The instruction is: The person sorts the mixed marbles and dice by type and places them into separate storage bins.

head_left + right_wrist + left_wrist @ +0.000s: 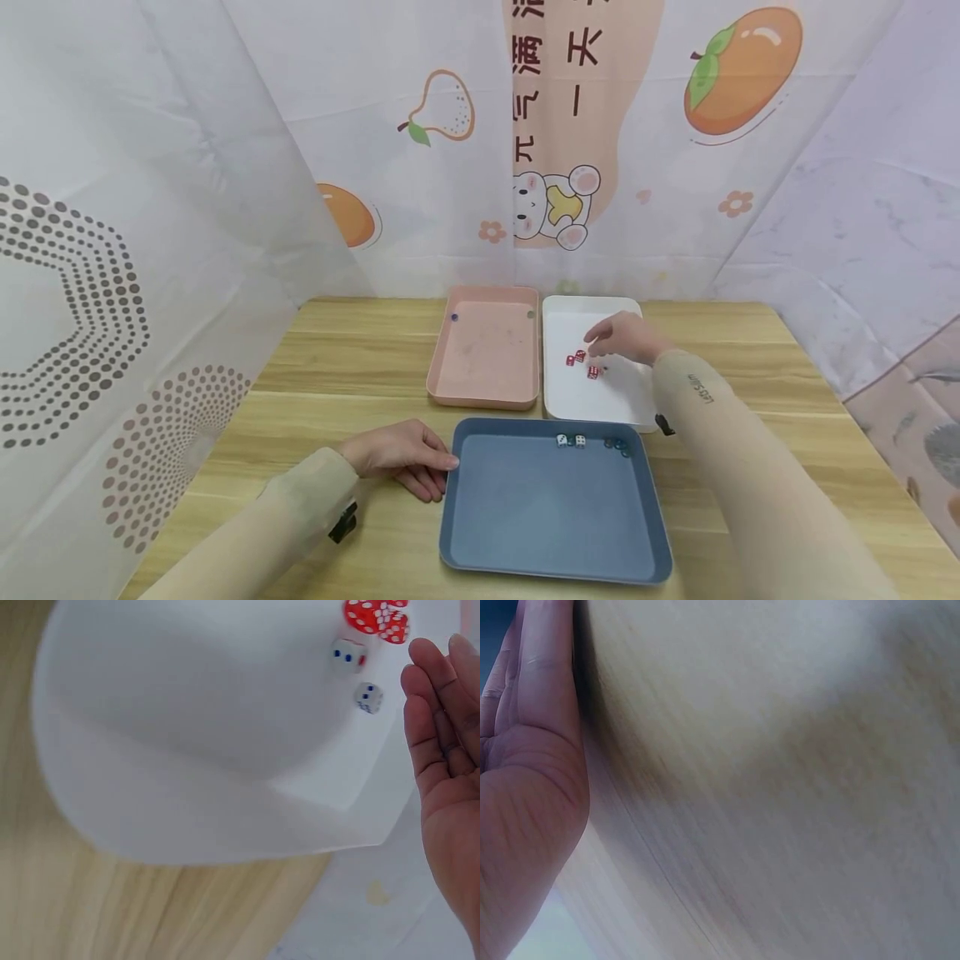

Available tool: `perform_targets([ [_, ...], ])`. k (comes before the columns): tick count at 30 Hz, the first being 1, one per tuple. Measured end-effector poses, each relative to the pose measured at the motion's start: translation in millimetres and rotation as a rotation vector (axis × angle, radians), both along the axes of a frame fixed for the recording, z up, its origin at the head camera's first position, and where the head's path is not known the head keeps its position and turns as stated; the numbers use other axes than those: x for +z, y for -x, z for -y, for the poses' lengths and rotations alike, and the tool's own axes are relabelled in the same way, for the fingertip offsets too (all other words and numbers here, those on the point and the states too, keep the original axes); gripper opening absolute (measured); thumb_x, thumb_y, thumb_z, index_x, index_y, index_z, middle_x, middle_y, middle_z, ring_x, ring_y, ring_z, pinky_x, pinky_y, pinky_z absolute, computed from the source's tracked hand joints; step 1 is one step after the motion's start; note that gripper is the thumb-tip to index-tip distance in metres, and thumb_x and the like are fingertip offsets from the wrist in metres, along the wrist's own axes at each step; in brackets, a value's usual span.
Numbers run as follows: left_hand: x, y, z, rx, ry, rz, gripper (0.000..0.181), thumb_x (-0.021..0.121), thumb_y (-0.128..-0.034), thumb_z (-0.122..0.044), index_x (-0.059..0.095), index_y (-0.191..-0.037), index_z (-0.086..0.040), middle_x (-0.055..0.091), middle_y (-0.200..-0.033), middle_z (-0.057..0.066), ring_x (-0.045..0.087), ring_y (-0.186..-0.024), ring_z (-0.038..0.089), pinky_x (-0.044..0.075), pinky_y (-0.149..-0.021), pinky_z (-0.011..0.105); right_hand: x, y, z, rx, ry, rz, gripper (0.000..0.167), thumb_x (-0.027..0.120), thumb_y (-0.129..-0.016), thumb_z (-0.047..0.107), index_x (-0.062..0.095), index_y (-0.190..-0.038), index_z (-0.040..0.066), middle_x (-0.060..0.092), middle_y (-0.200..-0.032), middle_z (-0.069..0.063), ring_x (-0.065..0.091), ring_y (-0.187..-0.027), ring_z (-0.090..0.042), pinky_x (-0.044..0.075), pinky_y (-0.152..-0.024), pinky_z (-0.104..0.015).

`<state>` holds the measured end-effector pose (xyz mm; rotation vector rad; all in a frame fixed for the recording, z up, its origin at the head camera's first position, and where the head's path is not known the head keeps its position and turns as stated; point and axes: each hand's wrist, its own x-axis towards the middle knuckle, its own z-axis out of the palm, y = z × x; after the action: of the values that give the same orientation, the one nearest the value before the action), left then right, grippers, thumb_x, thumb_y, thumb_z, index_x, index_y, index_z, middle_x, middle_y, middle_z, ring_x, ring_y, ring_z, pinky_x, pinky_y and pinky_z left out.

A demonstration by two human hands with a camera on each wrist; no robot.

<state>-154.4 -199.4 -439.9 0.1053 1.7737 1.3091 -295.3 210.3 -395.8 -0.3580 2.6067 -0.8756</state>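
The right hand (630, 335), fingers loosely extended and apparently empty, hovers over the white tray (577, 402), beyond the blue tray (551, 504) toward its right; the left hand (405, 454) pinches the blue tray's left rim. The work looks partway: two white dice (581, 441) already lie inside the blue tray's far edge, beside small dark green pieces (619, 444), while the dice beyond it seem left to handle. There, in the white tray, three red dice (592, 372) cluster, bright with white pips, near two loose white dice (368, 698) showing blue pips, one with red on another face.
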Motion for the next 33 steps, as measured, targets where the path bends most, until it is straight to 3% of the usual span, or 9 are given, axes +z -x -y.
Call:
perform_targets([
  [11,1.5,1.1,-0.5,0.0,0.006,-0.003,0.035,0.078,-0.0925,-0.032,0.075,-0.102,0.002,0.076,-0.089,0.02,0.076,-0.077,0.025,0.065,-0.074,0.042,20.9,-25.4,-10,0.073,0.054,-0.002,0.036,0.074,-0.096,0.025,0.072,-0.127,0.008,0.071,-0.128,-0.012,0.063,-0.12,-0.032,0.047,-0.108,-0.059],
  [16,2.9,1.1,-0.6,-0.006,0.01,-0.004,0.035,0.077,-0.0928,-0.032,0.075,-0.102,0.002,0.076,-0.089,0.019,0.076,-0.077,0.025,0.065,-0.074,0.042,24.3,-37.5,-11,0.124,0.078,0.035,0.037,0.077,-0.093,0.027,0.073,-0.127,0.012,0.075,-0.118,-0.004,0.067,-0.113,-0.023,0.048,-0.107,-0.055],
  [22,2.9,0.7,-1.2,-0.003,0.014,-0.011,0.034,0.077,-0.0929,-0.031,0.075,-0.103,0.001,0.076,-0.089,0.019,0.076,-0.077,0.025,0.065,-0.073,0.042,25.6,-57.6,-4,0.235,0.114,0.048,0.038,0.08,-0.091,0.028,0.075,-0.123,0.009,0.077,-0.109,-0.002,0.071,-0.1,-0.015,0.056,-0.097,-0.044],
  [33,3.2,-0.8,-0.9,0.002,0.013,-0.011,0.034,0.078,-0.0923,-0.032,0.075,-0.102,0.001,0.076,-0.088,0.019,0.076,-0.076,0.024,0.065,-0.073,0.041,17.5,-89.6,13,0.369,0.137,0.053,0.029,0.08,-0.09,0.021,0.077,-0.115,0.006,0.076,-0.084,0.004,0.07,-0.078,-0.016,0.06,-0.075,-0.031],
])
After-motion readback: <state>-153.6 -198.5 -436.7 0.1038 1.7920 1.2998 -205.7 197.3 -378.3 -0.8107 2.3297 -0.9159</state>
